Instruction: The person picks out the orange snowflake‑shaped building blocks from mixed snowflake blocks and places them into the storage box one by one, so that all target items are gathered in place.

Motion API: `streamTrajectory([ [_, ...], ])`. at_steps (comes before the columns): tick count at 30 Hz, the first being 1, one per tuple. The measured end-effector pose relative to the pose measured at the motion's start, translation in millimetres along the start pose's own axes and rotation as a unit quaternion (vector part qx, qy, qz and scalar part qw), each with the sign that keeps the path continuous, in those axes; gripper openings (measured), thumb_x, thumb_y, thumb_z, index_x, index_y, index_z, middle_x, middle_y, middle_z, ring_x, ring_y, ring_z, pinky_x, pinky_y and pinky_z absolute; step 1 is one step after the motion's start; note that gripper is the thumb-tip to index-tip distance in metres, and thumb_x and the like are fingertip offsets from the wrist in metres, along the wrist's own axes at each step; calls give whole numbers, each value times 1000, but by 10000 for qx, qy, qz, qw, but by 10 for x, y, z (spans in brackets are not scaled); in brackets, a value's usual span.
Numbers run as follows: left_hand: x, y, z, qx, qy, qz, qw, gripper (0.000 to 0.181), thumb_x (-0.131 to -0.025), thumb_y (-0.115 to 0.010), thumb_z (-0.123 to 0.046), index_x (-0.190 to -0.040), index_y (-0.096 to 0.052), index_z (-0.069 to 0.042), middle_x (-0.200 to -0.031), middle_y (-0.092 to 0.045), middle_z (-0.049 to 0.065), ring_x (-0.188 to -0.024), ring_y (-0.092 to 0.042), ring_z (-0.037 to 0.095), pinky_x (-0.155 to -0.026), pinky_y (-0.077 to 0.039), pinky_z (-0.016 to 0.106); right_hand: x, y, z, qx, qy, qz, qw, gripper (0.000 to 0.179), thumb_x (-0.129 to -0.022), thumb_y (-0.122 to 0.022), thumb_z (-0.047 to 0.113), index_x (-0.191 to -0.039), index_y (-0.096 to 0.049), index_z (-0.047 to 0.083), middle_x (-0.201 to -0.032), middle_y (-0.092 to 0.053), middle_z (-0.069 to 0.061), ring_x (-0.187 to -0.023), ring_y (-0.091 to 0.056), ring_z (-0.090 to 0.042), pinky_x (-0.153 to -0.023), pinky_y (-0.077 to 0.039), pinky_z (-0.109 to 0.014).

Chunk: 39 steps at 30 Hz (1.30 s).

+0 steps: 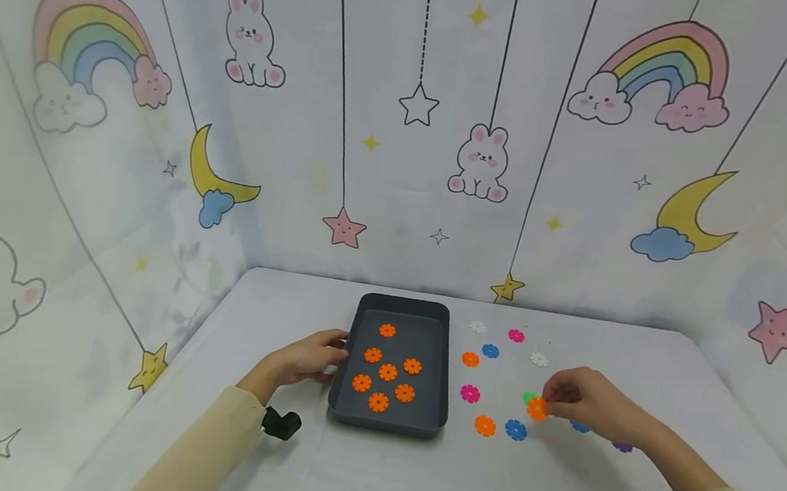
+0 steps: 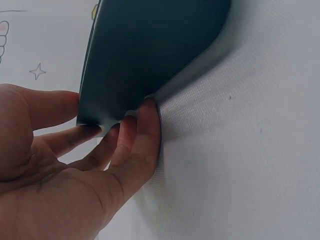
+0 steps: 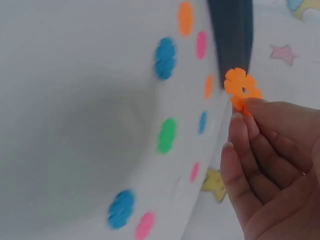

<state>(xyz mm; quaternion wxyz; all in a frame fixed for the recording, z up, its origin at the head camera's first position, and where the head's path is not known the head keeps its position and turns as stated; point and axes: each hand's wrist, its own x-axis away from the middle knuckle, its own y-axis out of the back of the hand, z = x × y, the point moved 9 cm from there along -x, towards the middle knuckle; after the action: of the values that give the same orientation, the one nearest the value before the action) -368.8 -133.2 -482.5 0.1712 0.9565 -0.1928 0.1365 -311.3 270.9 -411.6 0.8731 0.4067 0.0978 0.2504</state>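
A dark grey rectangular tray [image 1: 397,304] lies on the white table with several orange flower-shaped discs [image 1: 388,372] inside. My left hand [image 1: 311,355] holds the tray's left side. In the left wrist view, its thumb [image 2: 55,107] is at the tray's edge and the fingers bend against the outer wall [image 2: 145,45]. To the right of the tray, my right hand [image 1: 590,402] pinches an orange flower-shaped disc [image 3: 240,85] between thumb and fingertips, raised above the table. A green disc [image 1: 529,397] is partly hidden behind it in the head view.
Loose flower discs lie right of the tray: orange [image 1: 485,426], blue [image 1: 516,430], pink [image 1: 470,393], white [image 1: 539,359] and others. A purple disc [image 1: 622,447] is partly under the right forearm. A patterned cloth [image 1: 409,174] hangs behind the table.
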Motion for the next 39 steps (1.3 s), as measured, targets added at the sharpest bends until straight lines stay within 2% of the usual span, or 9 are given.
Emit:
streamTrajectory([
  [8,4,-4,2,52,-9,8,10000,51,-107,-50,-12,-156,-37,-4,-156,-41,23,-131,-54,38,-95,-57,50,-390,46,488,17,107,-343,9994,8,-94,-74,11,-100,-71,6,-91,-72,-4,-83,-67,-19,-74,-58,-23],
  [16,4,-3,-7,39,-16,19,10000,52,-107,-49,-11,-156,-36,-3,-156,-40,23,-132,-53,39,-95,-56,50,-872,-82,834,-83,33,-448,9990,5,-94,-71,7,-97,-72,4,-88,-72,-5,-79,-66,-17,-75,-58,-31],
  [22,-30,10,30,12,-11,15,10000,52,-107,-49,-12,-157,-36,-4,-157,-40,22,-132,-53,38,-95,-57,49,-1204,-192,960,-232,-107,-377,9990,5,-92,-71,5,-96,-72,2,-85,-71,-4,-75,-65,-17,-70,-57,-33],
  [27,-41,9,35,23,-17,23,10000,51,-108,-48,-12,-157,-36,-4,-156,-40,22,-132,-53,38,-95,-57,49,-1451,-333,1037,-360,-202,-155,9990,6,-90,-71,4,-95,-72,1,-86,-73,-6,-77,-66,-24,-70,-58,-33],
  [31,-44,-2,30,15,-2,46,10000,52,-108,-48,-12,-157,-36,-3,-157,-40,22,-132,-53,38,-94,-57,49,-1637,-458,1092,-181,-244,82,9995,6,-88,-72,3,-94,-73,1,-86,-72,-5,-78,-67,-25,-70,-58,-33],
  [34,-43,-6,24,-9,21,43,10000,52,-108,-49,-12,-157,-35,-3,-157,-40,23,-132,-53,37,-94,-57,48,-1766,-537,1121,2,-277,235,9993,5,-86,-73,1,-91,-74,2,-84,-72,-5,-74,-65,-20,-67,-56,-31],
  [39,-37,1,30,-20,60,6,10000,52,-107,-49,-12,-157,-36,-3,-157,-40,23,-131,-54,37,-94,-57,48,-1959,-666,1087,84,-395,331,9986,6,-85,-71,-2,-87,-76,0,-80,-72,-5,-69,-61,-19,-63,-54,-31],
])
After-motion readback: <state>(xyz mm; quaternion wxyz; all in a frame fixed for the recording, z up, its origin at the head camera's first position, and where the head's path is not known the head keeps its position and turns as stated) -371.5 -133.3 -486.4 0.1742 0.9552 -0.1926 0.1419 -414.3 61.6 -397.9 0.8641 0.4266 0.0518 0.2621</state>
